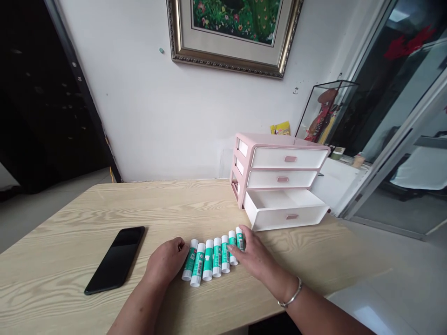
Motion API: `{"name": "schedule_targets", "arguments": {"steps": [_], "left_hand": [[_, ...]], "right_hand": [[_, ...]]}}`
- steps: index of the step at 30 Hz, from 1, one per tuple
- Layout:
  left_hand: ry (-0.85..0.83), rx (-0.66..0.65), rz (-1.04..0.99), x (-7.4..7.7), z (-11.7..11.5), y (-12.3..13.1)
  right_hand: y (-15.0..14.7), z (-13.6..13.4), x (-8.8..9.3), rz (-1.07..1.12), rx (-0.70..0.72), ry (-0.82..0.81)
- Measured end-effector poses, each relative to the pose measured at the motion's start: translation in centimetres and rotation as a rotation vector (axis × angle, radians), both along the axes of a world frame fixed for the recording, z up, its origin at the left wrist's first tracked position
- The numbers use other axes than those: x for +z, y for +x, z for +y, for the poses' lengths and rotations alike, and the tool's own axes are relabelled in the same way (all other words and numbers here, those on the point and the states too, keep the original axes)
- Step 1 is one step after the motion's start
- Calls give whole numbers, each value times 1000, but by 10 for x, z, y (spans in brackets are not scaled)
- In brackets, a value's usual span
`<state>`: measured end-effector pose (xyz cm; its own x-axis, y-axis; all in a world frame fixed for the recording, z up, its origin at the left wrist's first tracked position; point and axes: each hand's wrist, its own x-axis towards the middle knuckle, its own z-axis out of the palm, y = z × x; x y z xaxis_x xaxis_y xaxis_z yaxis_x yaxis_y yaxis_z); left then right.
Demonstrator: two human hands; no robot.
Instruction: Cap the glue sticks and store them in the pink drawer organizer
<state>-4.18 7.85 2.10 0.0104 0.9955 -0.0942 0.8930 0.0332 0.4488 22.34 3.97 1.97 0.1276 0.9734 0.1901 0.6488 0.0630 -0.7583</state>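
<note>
Seven glue sticks (213, 259) side by side on wooden table (70, 218), long axes pointing fore-aft, row crosswise between hands. Left hand (166, 260) curled against left end; right hand (253, 258) spread, fingertips on right end; neither pinching.

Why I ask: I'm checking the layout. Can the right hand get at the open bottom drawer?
Probably yes: the right hand, touching the far end of the row of glue sticks, lies just in front of the open white bottom drawer, and no object shows between them.

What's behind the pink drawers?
A yellow packet shows behind the pink drawer unit, by the white wall. The unit hides the packet's lower part.
</note>
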Motion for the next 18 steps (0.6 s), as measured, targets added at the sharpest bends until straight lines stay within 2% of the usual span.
{"name": "schedule_targets", "arguments": {"steps": [4, 8, 12, 18], "left_hand": [[-12, 8, 1, 4, -2, 1], [-21, 2, 0, 6, -2, 1], [-14, -12, 3, 2, 0, 0], [3, -13, 16, -5, 2, -1]], "right_hand": [[-8, 6, -7, -207, 71, 17], [-4, 11, -9, -277, 116, -6], [-1, 10, -3, -318, 126, -64], [-3, 6, -6, -519, 162, -2]]}}
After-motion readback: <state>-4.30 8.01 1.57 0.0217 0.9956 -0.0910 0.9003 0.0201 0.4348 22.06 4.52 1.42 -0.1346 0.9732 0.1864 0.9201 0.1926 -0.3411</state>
